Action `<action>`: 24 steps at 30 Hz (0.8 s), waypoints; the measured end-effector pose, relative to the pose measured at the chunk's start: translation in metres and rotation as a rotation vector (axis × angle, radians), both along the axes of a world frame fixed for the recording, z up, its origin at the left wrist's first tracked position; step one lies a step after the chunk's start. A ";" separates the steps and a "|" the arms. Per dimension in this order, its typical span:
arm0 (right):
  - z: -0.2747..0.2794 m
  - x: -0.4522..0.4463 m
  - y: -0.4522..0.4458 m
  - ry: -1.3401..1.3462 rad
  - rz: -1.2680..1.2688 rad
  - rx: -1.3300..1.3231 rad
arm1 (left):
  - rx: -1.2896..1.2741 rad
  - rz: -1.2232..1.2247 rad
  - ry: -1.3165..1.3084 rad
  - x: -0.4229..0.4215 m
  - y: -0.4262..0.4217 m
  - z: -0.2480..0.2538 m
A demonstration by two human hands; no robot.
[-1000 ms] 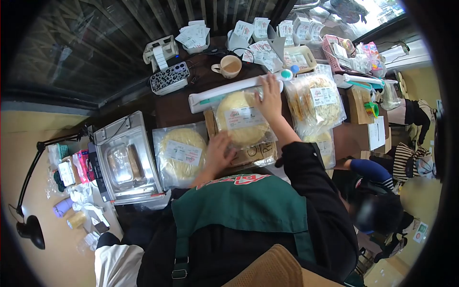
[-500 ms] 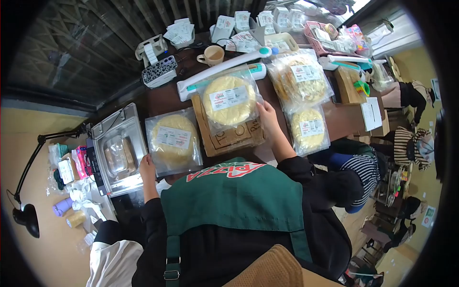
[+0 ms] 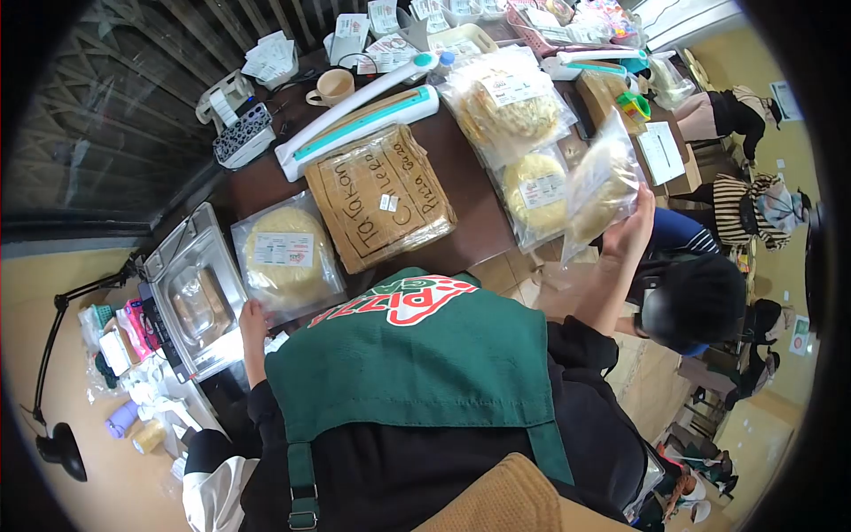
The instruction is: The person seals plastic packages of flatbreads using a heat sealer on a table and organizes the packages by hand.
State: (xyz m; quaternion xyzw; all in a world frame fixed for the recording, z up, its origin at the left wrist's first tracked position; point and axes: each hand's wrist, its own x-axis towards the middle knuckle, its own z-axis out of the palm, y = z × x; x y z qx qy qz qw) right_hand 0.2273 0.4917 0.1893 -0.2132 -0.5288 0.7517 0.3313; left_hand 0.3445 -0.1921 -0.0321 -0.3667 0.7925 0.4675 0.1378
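My right hand point(image 3: 631, 226) is out at the table's right side, gripping a clear-bagged pizza point(image 3: 605, 188) by its edge and holding it tilted in the air. My left hand point(image 3: 253, 321) is closed at the lower left corner of another bagged pizza point(image 3: 285, 259), pale yellow with a white label, lying flat by the table's front edge. Between them sits a taped cardboard box point(image 3: 377, 197) with handwriting on its top. Just left of the raised bag lie a labelled bagged pizza point(image 3: 534, 191) and a thicker stack of bagged pizzas point(image 3: 507, 106).
A white and teal bag sealer point(image 3: 368, 129) lies behind the box, near a mug point(image 3: 333, 87) and a label printer point(image 3: 241, 133). At left stands a steel chamber machine point(image 3: 197, 301). A person in a dark cap point(image 3: 696, 301) is close on the right; other people work beyond.
My right hand has lifted the bagged pizza off the cardboard box and carried it right, past the table's other bags. The box top is now uncovered. My left hand stays at its bag's corner.
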 end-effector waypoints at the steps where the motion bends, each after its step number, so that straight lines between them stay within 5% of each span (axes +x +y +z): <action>1: -0.003 0.003 0.011 -0.012 0.015 -0.086 | -0.032 0.021 0.069 -0.004 0.003 0.002; 5: -0.045 0.008 0.073 -0.028 0.123 -0.390 | 0.058 0.165 0.371 -0.026 0.007 0.031; 8: -0.089 0.003 0.092 -0.113 0.159 -0.544 | -0.119 0.030 0.459 -0.048 0.014 0.062; 10: -0.187 -0.001 0.152 -0.179 0.130 -0.528 | 0.050 0.084 0.532 -0.068 0.033 0.098; 12: -0.245 -0.003 0.164 -0.384 -0.102 -0.443 | 0.604 0.380 0.657 -0.091 0.071 0.148; 13: -0.239 0.002 0.146 -0.672 -0.318 -0.387 | 0.495 0.297 0.631 -0.095 0.080 0.159; 17: -0.237 -0.025 0.091 -0.467 -0.498 0.630 | 0.305 -0.229 0.567 -0.104 0.111 0.206; 19: -0.150 -0.041 -0.021 -0.299 -0.137 0.997 | 0.377 -0.543 0.558 -0.108 0.134 0.233; 20: -0.113 -0.046 -0.076 -0.185 0.160 0.879 | 0.436 -0.677 0.562 -0.114 0.147 0.244; 24: 0.007 -0.043 -0.211 0.202 1.060 1.202 | 0.427 -1.292 0.648 -0.145 0.188 0.260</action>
